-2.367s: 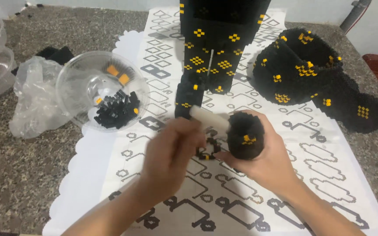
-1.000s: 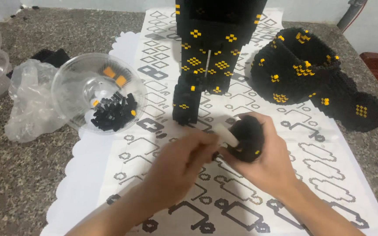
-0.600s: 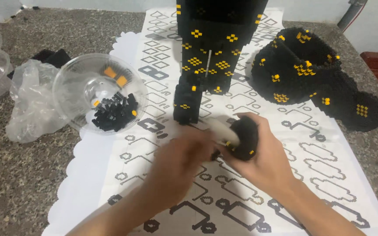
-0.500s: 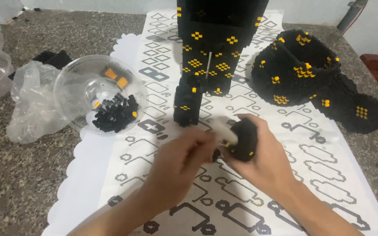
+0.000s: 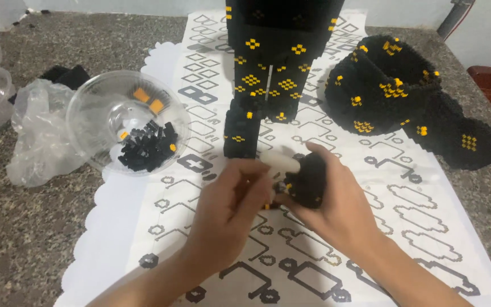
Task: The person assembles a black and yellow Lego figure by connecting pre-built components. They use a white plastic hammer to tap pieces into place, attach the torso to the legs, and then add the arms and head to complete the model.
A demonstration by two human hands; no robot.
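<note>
From the head camera we see our right hand point(image 5: 336, 207) cupping a small black-and-yellow brick lump point(image 5: 308, 182) above the printed paper sheet point(image 5: 427, 227), our left hand point(image 5: 228, 210) pinching a white stick-like tool point(image 5: 284, 164) against it, while the clear plastic bowl point(image 5: 95, 108) nearby holds loose black and orange bricks point(image 5: 146, 148).

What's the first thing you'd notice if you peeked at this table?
Probably the tall black tower of tiny bricks with yellow specks, standing at the top middle of the patterned paper sheet. Right below it, the right hand holds a small black brick lump while the left hand pokes at it with a white tool. At the left sits a clear bowl of loose black bricks.
</note>
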